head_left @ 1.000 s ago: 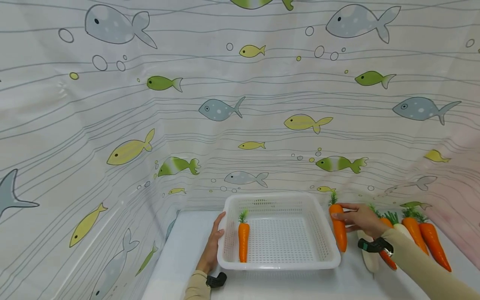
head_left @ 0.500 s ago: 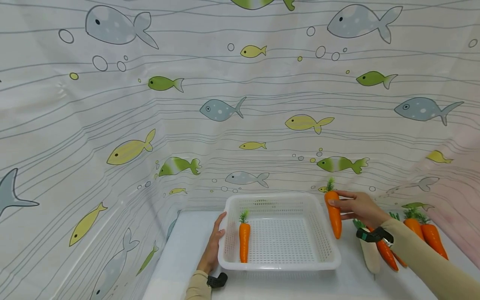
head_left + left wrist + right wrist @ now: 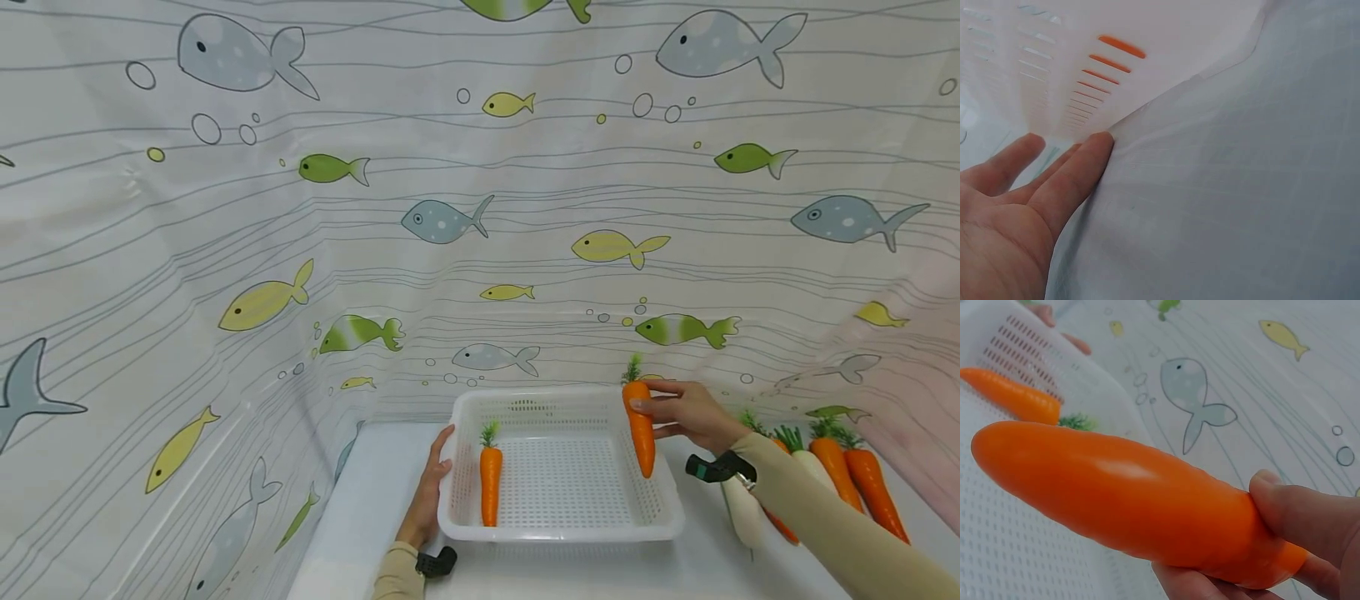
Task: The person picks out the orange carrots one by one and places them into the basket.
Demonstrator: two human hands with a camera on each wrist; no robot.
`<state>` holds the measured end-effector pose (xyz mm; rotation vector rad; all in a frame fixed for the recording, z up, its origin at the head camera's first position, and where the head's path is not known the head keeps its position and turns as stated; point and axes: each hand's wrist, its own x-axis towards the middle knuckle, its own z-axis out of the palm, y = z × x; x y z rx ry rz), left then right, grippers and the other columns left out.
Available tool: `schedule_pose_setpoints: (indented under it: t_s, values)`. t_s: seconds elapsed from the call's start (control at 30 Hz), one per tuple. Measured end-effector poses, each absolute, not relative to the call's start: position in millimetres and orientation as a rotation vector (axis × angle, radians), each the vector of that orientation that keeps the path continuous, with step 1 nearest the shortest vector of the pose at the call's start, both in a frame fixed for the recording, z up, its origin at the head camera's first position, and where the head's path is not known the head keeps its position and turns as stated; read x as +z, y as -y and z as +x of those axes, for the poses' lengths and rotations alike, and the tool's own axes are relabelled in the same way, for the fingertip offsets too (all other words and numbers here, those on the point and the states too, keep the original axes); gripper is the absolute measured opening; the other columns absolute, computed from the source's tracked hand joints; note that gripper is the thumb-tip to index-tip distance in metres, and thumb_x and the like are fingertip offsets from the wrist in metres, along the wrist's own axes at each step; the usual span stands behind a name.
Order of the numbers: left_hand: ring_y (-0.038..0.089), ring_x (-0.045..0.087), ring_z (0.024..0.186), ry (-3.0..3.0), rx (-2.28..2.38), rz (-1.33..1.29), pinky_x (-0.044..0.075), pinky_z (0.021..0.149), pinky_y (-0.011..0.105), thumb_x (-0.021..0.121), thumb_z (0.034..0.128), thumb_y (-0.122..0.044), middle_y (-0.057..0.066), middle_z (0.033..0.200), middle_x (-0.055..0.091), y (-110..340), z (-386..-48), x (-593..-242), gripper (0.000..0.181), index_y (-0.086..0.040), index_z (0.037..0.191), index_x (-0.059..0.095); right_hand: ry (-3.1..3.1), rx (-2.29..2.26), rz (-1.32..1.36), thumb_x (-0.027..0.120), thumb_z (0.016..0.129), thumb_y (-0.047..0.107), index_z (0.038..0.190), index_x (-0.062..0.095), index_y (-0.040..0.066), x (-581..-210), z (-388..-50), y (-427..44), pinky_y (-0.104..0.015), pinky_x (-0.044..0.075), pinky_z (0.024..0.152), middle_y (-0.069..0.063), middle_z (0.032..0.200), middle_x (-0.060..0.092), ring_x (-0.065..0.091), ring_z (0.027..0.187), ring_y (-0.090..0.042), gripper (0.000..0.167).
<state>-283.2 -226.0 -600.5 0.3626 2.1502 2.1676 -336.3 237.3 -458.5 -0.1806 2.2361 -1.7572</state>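
Note:
My right hand [image 3: 693, 414] pinches an orange carrot [image 3: 640, 429] with a green top near its upper end, above the right side of a white perforated basket [image 3: 558, 533]. In the right wrist view the thumb and fingers grip that carrot [image 3: 1129, 494] near its thick end. Another carrot [image 3: 490, 485] lies inside the basket at the left. My left hand [image 3: 426, 492] rests against the basket's left wall, fingers extended; in the left wrist view the fingertips of the left hand [image 3: 1029, 200] touch the underside of the basket [image 3: 1166, 37].
Right of the basket, partly behind the right forearm, lie a white radish [image 3: 742, 512], another white one [image 3: 817, 471] and several carrots [image 3: 879, 496]. A fish-patterned sheet [image 3: 480, 267] hangs behind and at the sides of the white table [image 3: 375, 467].
My right hand has lifted the carrot and carried it left, from beside the basket to over its right side. The left hand has stayed at the basket's left wall.

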Motion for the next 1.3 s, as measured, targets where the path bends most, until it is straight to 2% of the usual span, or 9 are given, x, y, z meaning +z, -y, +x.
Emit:
schedule_pose_setpoints:
  t_s: [0.3, 0.53, 0.8, 1.03, 1.3]
  values:
    - [0.043, 0.026, 0.157, -2.150, 2.170, 0.363, 0.033, 0.121, 0.058, 0.031, 0.1102, -0.038, 0.006, 0.179, 0.010, 226, -283, -602, 0.060, -0.037, 0.169, 0.017, -2.183, -1.780, -0.225, 0.074, 0.101, 0.028, 0.161, 0.038, -0.005, -470, -339, -217, -0.042, 0.066, 0.084, -0.013, 0.124, 0.074, 0.077, 0.101, -0.023, 0.077]
    - [0.043, 0.024, 0.158, -2.171, 2.161, 0.356, 0.031, 0.123, 0.065, 0.031, 0.1094, -0.040, 0.007, 0.179, 0.009, 226, -282, -601, 0.061, -0.037, 0.169, 0.017, -2.139, -1.811, -0.287, 0.073, 0.102, 0.023, 0.159, 0.037, -0.008, -474, -339, -201, -0.045, 0.067, 0.082, -0.016, 0.125, 0.073, 0.078, 0.102, -0.026, 0.074]
    - [0.044, 0.027, 0.156, -2.166, 2.161, 0.347, 0.035, 0.120, 0.058, 0.030, 0.1104, -0.040, 0.007, 0.179, 0.010, 225, -281, -599, 0.060, -0.038, 0.169, 0.016, -2.116, -1.795, -0.244, 0.077, 0.098, 0.024, 0.155, 0.041, -0.009, -481, -339, -175, -0.044, 0.067, 0.081, -0.026, 0.130, 0.068, 0.077, 0.099, -0.028, 0.075]
    - [0.043, 0.028, 0.156, -2.151, 2.156, 0.355, 0.038, 0.116, 0.046, 0.030, 0.1111, -0.038, 0.006, 0.179, 0.009, 225, -282, -599, 0.059, -0.038, 0.169, 0.016, -2.075, -1.791, -0.236, 0.078, 0.097, 0.023, 0.152, 0.043, -0.009, -493, -343, -155, -0.043, 0.067, 0.078, -0.025, 0.126, 0.069, 0.078, 0.095, -0.029, 0.073]
    - [0.043, 0.028, 0.156, -2.192, 2.143, 0.325, 0.038, 0.118, 0.054, 0.031, 0.1100, -0.041, 0.005, 0.179, 0.011, 226, -279, -600, 0.060, -0.040, 0.168, 0.019, -2.034, -1.792, -0.266, 0.079, 0.096, 0.023, 0.149, 0.044, -0.010, -504, -346, -135, -0.045, 0.067, 0.077, -0.021, 0.120, 0.072, 0.079, 0.094, -0.030, 0.072]
